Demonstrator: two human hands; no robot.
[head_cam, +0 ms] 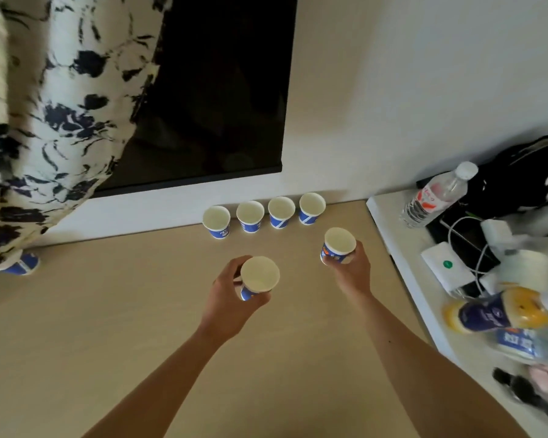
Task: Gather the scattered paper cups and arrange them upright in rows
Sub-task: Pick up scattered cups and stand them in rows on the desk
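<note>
1. My left hand [231, 298] has its grip closed round a paper cup [259, 276], held upright and lifted above the counter [108, 327]; my fingers wrap the blue lower wall, and the open mouth faces up at me.
2. My right hand [350, 270] has its grip closed on a second cup [339, 245], also mouth up and tilted slightly; my fingers hold it from below and from the right side.
3. A row of four cups [264, 214] stands upright on the counter at the foot of the wall, beyond both hands; they sit side by side with small gaps, white rims up, blue bands below.
4. Taking that row as the mark: the cup in my right hand is just nearer than its right end; the cup in my left hand is nearer still, in front of the row's middle.
5. One more cup [21, 265] lies on its side far to the left of the row, half hidden under a flowered curtain [54, 105].
6. To the right of the row, a white shelf [402, 257] carries a clear water bottle [434, 196], a white charger [446, 268] and cables.
</note>
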